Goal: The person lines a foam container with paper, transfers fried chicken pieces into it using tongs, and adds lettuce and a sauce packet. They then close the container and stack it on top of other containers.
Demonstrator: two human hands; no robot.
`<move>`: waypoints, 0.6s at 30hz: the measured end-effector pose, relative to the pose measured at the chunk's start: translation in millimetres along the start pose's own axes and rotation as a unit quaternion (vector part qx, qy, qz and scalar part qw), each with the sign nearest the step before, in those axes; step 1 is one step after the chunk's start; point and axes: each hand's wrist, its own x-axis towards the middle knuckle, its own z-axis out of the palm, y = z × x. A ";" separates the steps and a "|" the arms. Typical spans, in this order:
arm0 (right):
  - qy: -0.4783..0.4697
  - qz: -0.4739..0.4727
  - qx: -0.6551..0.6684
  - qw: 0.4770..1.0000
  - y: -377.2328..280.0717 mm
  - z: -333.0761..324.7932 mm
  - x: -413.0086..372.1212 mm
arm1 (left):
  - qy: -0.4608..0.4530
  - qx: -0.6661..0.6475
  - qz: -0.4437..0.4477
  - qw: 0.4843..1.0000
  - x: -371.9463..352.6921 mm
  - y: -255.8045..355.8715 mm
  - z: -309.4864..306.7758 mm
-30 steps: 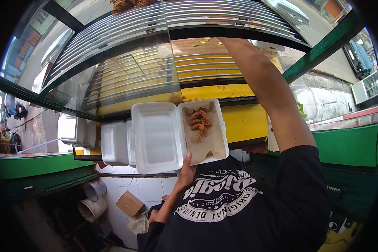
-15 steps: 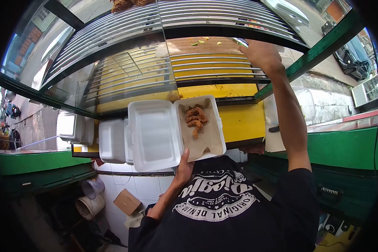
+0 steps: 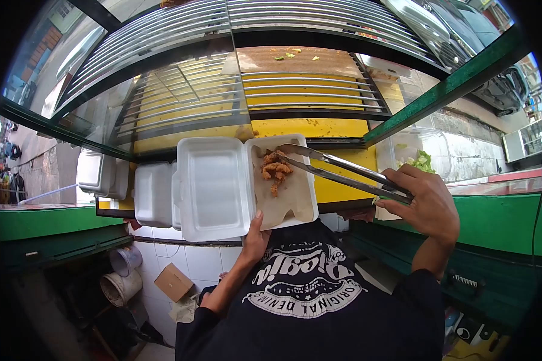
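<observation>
An open white foam box is held at its lower edge by my left hand, thumb over the rim. Brown paper lines its right half, and pieces of fried food lie on the paper. My right hand grips metal tongs by the handle end. The tips of the tongs are at the upper part of the fried food; whether they pinch a piece is hard to tell.
Closed foam boxes stand at the left. A clear tub with lettuce is at the right. Above are metal racks and a green frame bar. A cardboard box lies below.
My right hand has come down from the upper rack to the right of the foam box, bringing the tongs over the fried food. The foam box has shifted slightly left.
</observation>
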 end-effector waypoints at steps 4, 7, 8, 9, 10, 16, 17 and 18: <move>0.077 0.016 -0.053 0.995 -10.9 -12.7 14.5 | 0.020 -0.002 -0.004 1.000 -0.5 -0.9 -2.7; 0.129 0.050 -0.167 0.976 -25.8 -17.4 53.6 | 0.011 0.004 0.008 1.000 -0.8 0.1 -2.7; 0.144 0.055 -0.200 0.968 -25.4 -12.5 72.9 | 0.011 0.005 0.011 1.000 -1.3 0.7 -3.1; 0.166 0.051 -0.241 0.955 -18.2 -3.6 96.7 | 0.015 -0.004 0.005 1.000 -0.8 0.7 -2.9; 0.186 0.048 -0.280 0.940 -10.0 4.8 122.8 | 0.019 -0.013 0.000 1.000 -1.0 0.6 -2.8; 0.231 -0.028 -0.233 0.944 20.4 42.7 271.4 | 0.002 0.014 0.015 1.000 0.4 -5.4 -14.4; 0.341 -0.140 -0.177 0.913 21.3 44.6 280.1 | 0.002 0.014 0.018 1.000 -0.4 -5.1 -15.0; 0.355 -0.187 -0.135 0.906 24.8 45.0 286.6 | 0.006 0.023 0.014 1.000 -1.9 -5.2 -15.2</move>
